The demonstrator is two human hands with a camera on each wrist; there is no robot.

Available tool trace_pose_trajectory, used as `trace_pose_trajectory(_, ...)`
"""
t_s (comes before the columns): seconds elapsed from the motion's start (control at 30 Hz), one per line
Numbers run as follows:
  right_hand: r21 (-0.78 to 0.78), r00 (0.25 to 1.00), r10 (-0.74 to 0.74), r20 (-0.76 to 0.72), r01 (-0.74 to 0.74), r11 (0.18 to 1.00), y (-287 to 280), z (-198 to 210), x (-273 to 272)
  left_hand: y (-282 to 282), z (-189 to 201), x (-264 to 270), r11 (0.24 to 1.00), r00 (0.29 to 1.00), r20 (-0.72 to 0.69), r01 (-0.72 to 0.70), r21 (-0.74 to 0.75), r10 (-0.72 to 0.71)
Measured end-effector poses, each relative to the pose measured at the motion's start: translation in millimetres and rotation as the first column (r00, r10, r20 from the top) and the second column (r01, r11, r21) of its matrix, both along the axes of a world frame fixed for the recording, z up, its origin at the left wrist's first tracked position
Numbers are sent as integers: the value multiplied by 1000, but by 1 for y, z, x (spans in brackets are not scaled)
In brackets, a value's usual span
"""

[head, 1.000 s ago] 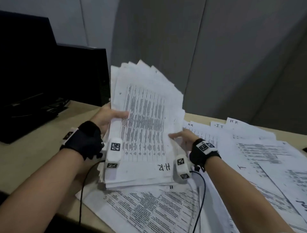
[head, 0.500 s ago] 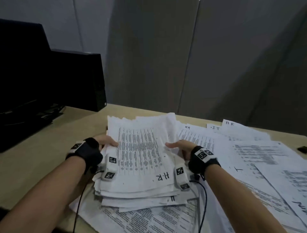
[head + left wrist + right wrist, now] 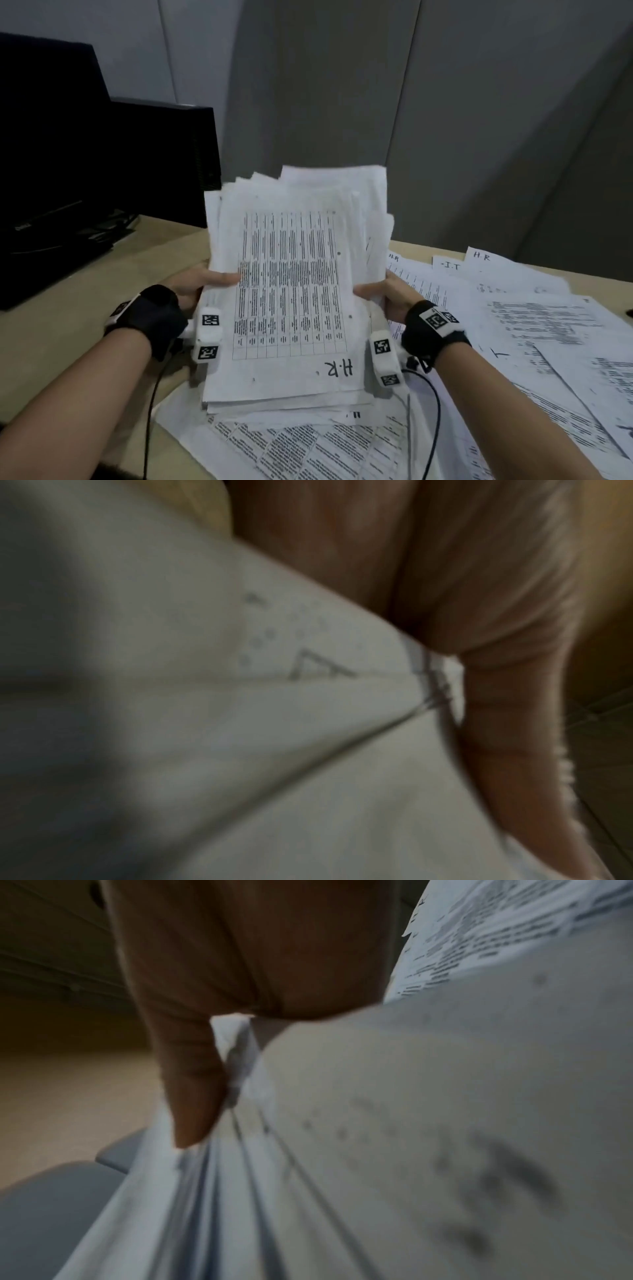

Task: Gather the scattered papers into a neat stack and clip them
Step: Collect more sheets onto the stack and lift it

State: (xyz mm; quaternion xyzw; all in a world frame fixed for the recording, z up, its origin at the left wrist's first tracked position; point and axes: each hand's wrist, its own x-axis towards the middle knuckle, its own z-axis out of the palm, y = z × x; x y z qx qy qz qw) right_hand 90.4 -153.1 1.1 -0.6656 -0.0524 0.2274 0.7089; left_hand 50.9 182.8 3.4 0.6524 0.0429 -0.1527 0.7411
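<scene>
A thick stack of printed papers point(image 3: 291, 291), its top sheet a table marked "H.R", stands tilted up above the desk, edges uneven at the top. My left hand point(image 3: 202, 282) grips its left edge, thumb on the front sheet. My right hand point(image 3: 383, 294) grips its right edge the same way. The left wrist view shows blurred paper point(image 3: 240, 723) against my fingers point(image 3: 479, 615). In the right wrist view my fingers point(image 3: 192, 1083) press the fanned sheet edges point(image 3: 308, 1177). No clip is visible.
Loose printed sheets point(image 3: 531, 325) cover the right of the beige desk point(image 3: 68, 325), and more sheets point(image 3: 308, 448) lie under the stack. Two dark monitors point(image 3: 102, 171) stand at the back left. Grey partition panels point(image 3: 411, 120) close the back. Black cables point(image 3: 435, 428) hang from my wrists.
The stack was upright a second ago, dropped low onto the desk half a second ago, and is now lifted and tilted up again. Both hands kept their hold on its sides.
</scene>
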Motion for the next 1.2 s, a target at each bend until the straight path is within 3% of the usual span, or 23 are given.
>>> trace_pose_trajectory(0.1,3,995,12,97,-12,1000,1,18,-4,1,15,-2,997,997,56,60,39,-62)
trace_pose_trajectory(0.2,-108,975,-63,212,88,990,11,42,-11,-4,27,-2,994,993,88,70,80,-77)
trace_pose_trajectory(0.33,57,892,-228,390,224,973,22,77,-19,-25,60,-10,988,972,226,-86,126,56)
trace_pose_trajectory(0.43,198,749,-306,588,233,952,32,110,-34,-56,95,-20,967,877,443,-242,72,187)
trace_pose_trajectory(0.53,248,524,-360,772,274,929,42,135,-49,-86,125,-29,928,735,611,-372,0,295)
trace_pose_trajectory(0.63,337,370,-490,789,406,849,44,135,-56,-100,132,-41,896,643,664,-435,-93,381)
trace_pose_trajectory(0.7,368,385,-546,744,447,816,39,122,-59,-99,120,-48,897,647,659,-430,-101,384)
trace_pose_trajectory(0.83,328,584,-495,643,374,867,19,83,-61,-81,83,-55,913,721,630,-406,48,287)
trace_pose_trajectory(1.03,360,792,-364,490,197,912,-19,72,-44,-56,74,-52,936,730,626,-352,2,274)
trace_pose_trajectory(1.1,358,820,-315,477,146,922,-21,72,-41,-57,79,-49,944,731,626,-328,-26,271)
trace_pose_trajectory(1.2,283,805,-270,529,133,950,-12,76,-41,-66,90,-47,951,729,632,-305,-44,263)
